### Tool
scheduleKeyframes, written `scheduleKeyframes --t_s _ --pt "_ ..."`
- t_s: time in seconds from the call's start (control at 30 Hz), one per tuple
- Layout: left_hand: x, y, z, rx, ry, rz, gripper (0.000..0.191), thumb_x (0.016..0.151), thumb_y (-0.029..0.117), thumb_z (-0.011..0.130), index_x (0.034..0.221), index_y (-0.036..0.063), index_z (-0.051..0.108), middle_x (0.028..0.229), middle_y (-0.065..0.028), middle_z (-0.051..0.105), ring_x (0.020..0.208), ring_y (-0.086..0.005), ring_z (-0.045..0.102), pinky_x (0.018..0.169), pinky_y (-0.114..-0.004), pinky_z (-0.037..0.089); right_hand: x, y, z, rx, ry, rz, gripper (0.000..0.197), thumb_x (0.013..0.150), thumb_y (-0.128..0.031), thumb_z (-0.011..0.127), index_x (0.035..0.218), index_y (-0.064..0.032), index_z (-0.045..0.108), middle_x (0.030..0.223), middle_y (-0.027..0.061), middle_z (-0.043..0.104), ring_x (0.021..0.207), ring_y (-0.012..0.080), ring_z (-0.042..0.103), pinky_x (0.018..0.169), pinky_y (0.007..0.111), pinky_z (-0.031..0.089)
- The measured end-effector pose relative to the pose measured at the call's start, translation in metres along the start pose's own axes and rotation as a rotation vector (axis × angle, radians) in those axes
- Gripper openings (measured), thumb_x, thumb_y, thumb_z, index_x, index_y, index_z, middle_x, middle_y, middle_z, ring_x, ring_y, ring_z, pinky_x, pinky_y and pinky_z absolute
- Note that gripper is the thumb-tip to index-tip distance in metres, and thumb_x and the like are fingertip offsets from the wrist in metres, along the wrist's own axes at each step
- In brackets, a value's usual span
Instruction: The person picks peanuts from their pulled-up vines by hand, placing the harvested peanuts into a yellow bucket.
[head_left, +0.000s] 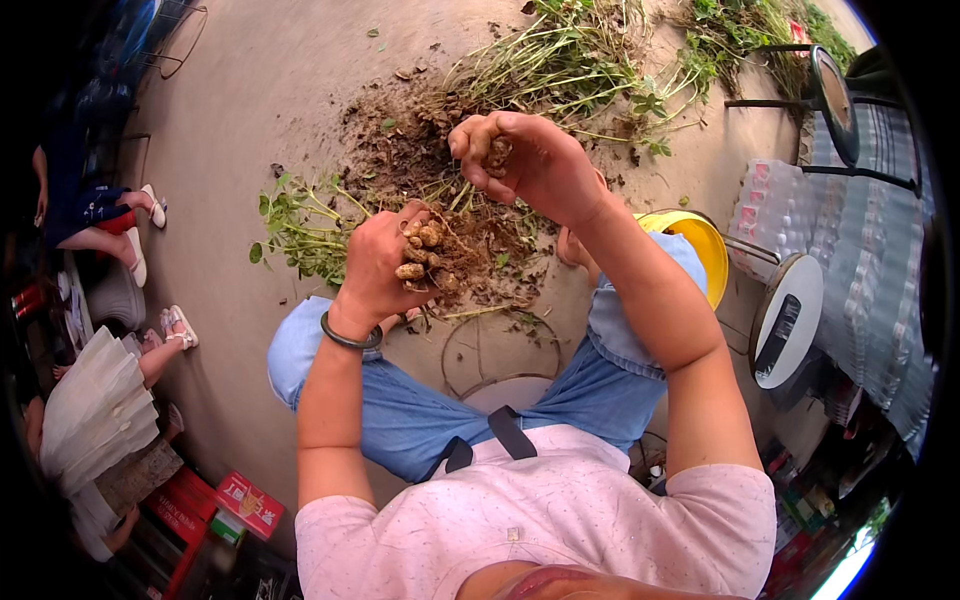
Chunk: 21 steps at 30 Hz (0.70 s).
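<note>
My left hand (379, 259) grips a peanut plant (304, 229) near its roots. Leafy stems stick out to the left of this hand, and a cluster of pale, soil-covered peanut pods (421, 244) shows at its right side among thin roots. Higher and to the right, my right hand (536, 161) is curled around a few loose peanut pods (496, 156), partly hidden by the fingers. Beneath both hands, dark loose soil (390, 124) and root scraps are spread over the concrete floor.
A heap of peanut plants (570, 67) lies ahead. Beside my right knee stands a yellow bucket (718, 259), with a round stool (802, 319) and wrapped bottle packs (765, 214) farther right. People's legs (135, 240) and a red box (251, 504) are at left.
</note>
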<state>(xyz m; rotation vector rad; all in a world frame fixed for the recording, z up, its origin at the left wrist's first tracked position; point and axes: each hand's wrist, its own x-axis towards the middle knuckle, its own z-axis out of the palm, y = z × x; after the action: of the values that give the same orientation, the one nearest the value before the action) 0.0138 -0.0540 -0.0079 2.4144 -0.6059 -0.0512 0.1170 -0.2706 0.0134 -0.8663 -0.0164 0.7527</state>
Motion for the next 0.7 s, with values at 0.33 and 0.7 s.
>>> scheduleKeyframes --t_s 0.33,0.7 --pt "0.003 -0.002 0.007 0.106 0.016 0.036 0.067 0.053 0.022 0.084 0.113 0.0062 0.058 0.111 -0.0108 0.063 0.089 -0.0323 0.061 0.079 -0.041 0.050 -0.002 0.033 -0.007 -1.056 -0.235 -0.126 0.025 0.088 -0.016 0.069 0.102 0.0033 0.063 0.082 0.0115 0.067 0.072 0.0147 0.060 0.067 0.031 0.050" --pt "0.004 0.002 0.001 0.065 -0.001 -0.061 0.067 0.055 0.024 0.084 0.115 0.0071 0.058 0.109 -0.0112 0.062 0.089 -0.0317 0.061 0.078 -0.041 0.050 0.000 0.021 -0.013 -0.525 -0.111 0.055 0.019 0.098 -0.015 0.054 0.105 -0.0016 0.065 0.071 -0.0013 0.059 0.057 0.0019 0.046 0.048 0.019 0.035"
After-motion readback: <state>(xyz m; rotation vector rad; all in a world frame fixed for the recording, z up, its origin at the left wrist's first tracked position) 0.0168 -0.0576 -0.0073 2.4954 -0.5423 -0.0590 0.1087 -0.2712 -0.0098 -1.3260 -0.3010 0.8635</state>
